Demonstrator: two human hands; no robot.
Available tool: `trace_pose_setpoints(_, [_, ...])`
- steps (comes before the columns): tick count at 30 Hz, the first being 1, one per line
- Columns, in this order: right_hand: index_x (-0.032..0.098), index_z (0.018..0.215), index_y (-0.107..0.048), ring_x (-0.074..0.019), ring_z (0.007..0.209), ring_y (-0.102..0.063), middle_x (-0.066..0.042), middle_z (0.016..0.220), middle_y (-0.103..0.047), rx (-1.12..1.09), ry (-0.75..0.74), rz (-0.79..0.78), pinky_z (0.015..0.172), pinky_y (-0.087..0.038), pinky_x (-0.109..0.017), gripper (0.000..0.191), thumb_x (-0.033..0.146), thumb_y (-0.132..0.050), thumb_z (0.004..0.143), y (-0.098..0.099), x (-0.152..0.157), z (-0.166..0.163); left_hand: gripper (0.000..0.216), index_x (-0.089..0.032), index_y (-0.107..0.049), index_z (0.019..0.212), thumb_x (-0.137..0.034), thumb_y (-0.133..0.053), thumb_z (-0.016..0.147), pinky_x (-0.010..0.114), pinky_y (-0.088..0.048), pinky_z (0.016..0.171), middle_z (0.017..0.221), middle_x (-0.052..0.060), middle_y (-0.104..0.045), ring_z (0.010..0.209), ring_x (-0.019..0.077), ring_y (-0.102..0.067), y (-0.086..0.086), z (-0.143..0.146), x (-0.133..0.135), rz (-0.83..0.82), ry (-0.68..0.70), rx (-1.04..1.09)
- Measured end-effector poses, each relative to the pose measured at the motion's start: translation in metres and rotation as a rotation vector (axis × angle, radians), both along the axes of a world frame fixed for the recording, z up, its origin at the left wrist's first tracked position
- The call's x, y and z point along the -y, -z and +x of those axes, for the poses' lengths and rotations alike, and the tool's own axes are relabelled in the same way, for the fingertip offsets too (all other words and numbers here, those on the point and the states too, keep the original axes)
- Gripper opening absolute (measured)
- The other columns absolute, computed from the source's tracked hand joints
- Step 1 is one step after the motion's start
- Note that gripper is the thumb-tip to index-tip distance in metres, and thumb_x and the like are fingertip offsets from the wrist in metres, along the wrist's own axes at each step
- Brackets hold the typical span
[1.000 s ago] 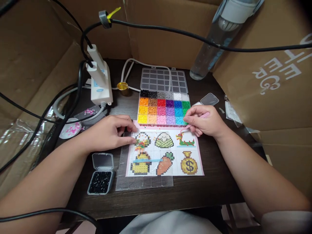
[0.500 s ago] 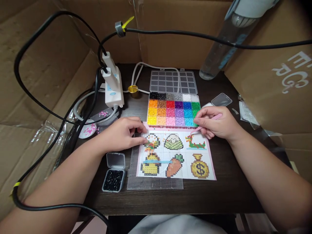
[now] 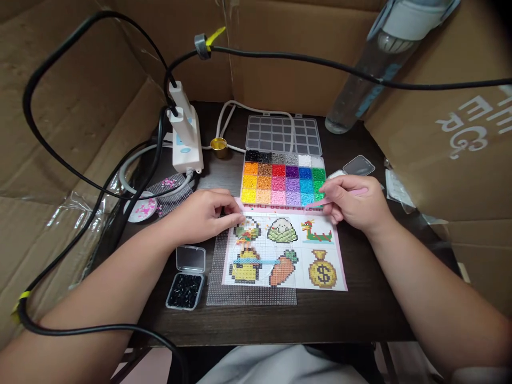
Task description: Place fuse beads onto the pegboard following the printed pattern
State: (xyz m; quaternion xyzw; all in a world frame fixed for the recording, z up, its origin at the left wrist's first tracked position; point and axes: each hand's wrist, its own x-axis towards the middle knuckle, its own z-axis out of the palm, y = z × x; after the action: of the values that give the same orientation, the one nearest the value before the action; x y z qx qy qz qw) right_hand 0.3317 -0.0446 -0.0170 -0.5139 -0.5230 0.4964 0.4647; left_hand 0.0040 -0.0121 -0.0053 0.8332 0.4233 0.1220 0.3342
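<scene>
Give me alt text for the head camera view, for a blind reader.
A person's right hand holds a pink tool at an open bead box, while the left hand rests on a clear pegboard over a pattern sheet on a dark table.

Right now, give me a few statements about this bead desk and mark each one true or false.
1. The right hand grips a pink tool whose tip is at the green corner of the bead tray. True.
2. The tray's lid is shut. False: the clear lid lies open behind the tray.
3. The little container by the left forearm holds white beads. False: the small box holds black beads.
4. The left hand rests on the far left corner of the pegboard. True.
5. The money bag picture is beside the carrot picture. True.
</scene>
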Motion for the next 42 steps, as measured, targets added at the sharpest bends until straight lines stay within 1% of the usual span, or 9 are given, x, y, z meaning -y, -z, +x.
trace_pose_setpoints(2, [0.018, 0.075, -0.076, -0.0122, 0.034, -0.059, -0.002, 0.053, -0.07, -0.016, 0.018, 0.058, 0.032, -0.049, -0.022, 0.037, 0.054, -0.083, 0.08, -0.006, 0.013, -0.018, 0.031, -0.019, -0.078, 0.09, -0.047, -0.067, 0.087, 0.026, -0.044, 0.063, 0.087, 0.004, -0.069, 0.071, 0.0141, -0.06, -0.003, -0.002, 0.0, -0.02, 0.04, 0.002])
trace_pose_setpoints(5, [0.018, 0.066, -0.075, -0.0124, 0.036, -0.06, -0.003, 0.052, -0.069, 0.048, -0.096, 0.079, 0.035, -0.049, -0.023, 0.037, 0.052, -0.082, 0.08, -0.013, 0.031, -0.055, 0.04, -0.021, -0.078, 0.103, -0.05, -0.078, 0.076, 0.027, -0.046, 0.066, 0.096, 0.004, -0.07, 0.074, 0.0149, -0.06, -0.008, -0.006, -0.001, -0.059, 0.125, -0.035])
trace_pose_setpoints(10, [0.018, 0.056, -0.067, -0.009, 0.032, -0.053, -0.001, 0.046, -0.064, 0.135, -0.188, -0.145, 0.031, -0.041, -0.02, 0.049, 0.059, -0.077, 0.082, -0.008, 0.028, -0.095, 0.04, -0.023, -0.078, 0.1, -0.04, -0.086, 0.065, 0.027, -0.044, 0.068, 0.097, 0.003, -0.069, 0.075, 0.016, -0.06, -0.004, -0.007, -0.002, -0.015, 0.083, -0.07])
trace_pose_setpoints(13, [0.018, 0.059, -0.067, -0.0087, 0.03, -0.051, -0.001, 0.047, -0.065, 0.143, -0.112, -0.196, 0.029, -0.041, -0.02, 0.051, 0.064, -0.077, 0.08, -0.002, 0.019, -0.097, 0.037, -0.023, -0.078, 0.097, -0.037, -0.085, 0.064, 0.027, -0.044, 0.07, 0.098, 0.003, -0.07, 0.078, 0.0172, -0.061, -0.002, -0.005, -0.001, -0.017, 0.079, -0.067])
trace_pose_setpoints(19, [0.019, 0.067, -0.071, -0.0103, 0.031, -0.054, 0.0, 0.051, -0.067, 0.046, -0.035, -0.137, 0.032, -0.048, -0.024, 0.044, 0.06, -0.077, 0.083, 0.007, 0.022, -0.089, 0.035, -0.023, -0.077, 0.097, -0.032, -0.085, 0.064, 0.029, -0.044, 0.075, 0.099, 0.003, -0.071, 0.086, 0.0202, -0.063, -0.004, -0.002, 0.002, -0.053, 0.043, -0.078])
trace_pose_setpoints(25, [0.018, 0.06, -0.069, -0.011, 0.033, -0.056, -0.002, 0.049, -0.067, 0.118, -0.118, -0.186, 0.032, -0.046, -0.022, 0.048, 0.061, -0.079, 0.079, -0.001, 0.025, -0.1, 0.036, -0.023, -0.077, 0.097, -0.033, -0.085, 0.064, 0.029, -0.044, 0.074, 0.098, 0.003, -0.071, 0.084, 0.0195, -0.063, -0.002, -0.003, 0.0, -0.045, 0.063, -0.059])
trace_pose_setpoints(32, [0.019, 0.062, -0.07, -0.0109, 0.032, -0.056, -0.001, 0.048, -0.066, 0.09, -0.043, -0.162, 0.033, -0.047, -0.022, 0.048, 0.063, -0.077, 0.08, 0.0, 0.022, -0.095, 0.036, -0.023, -0.077, 0.096, -0.035, -0.085, 0.063, 0.028, -0.045, 0.073, 0.095, 0.002, -0.07, 0.082, 0.0191, -0.063, -0.002, -0.004, -0.002, -0.037, 0.058, -0.047])
trace_pose_setpoints(38, [0.019, 0.062, -0.072, -0.0131, 0.037, -0.061, -0.003, 0.05, -0.068, 0.138, -0.13, -0.135, 0.037, -0.051, -0.024, 0.045, 0.06, -0.079, 0.08, -0.001, 0.026, -0.1, 0.036, -0.023, -0.076, 0.099, -0.034, -0.083, 0.066, 0.028, -0.045, 0.073, 0.099, 0.003, -0.07, 0.082, 0.0187, -0.063, -0.004, -0.003, 0.0, -0.029, 0.083, -0.082])
trace_pose_setpoints(42, [0.02, 0.059, -0.07, -0.0122, 0.037, -0.06, -0.002, 0.047, -0.065, 0.179, -0.082, -0.102, 0.038, -0.05, -0.023, 0.046, 0.059, -0.077, 0.083, -0.002, 0.026, -0.102, 0.037, -0.023, -0.077, 0.099, -0.034, -0.084, 0.065, 0.028, -0.045, 0.073, 0.1, 0.003, -0.07, 0.082, 0.0186, -0.063, -0.004, -0.003, 0.0, -0.024, 0.076, -0.079])
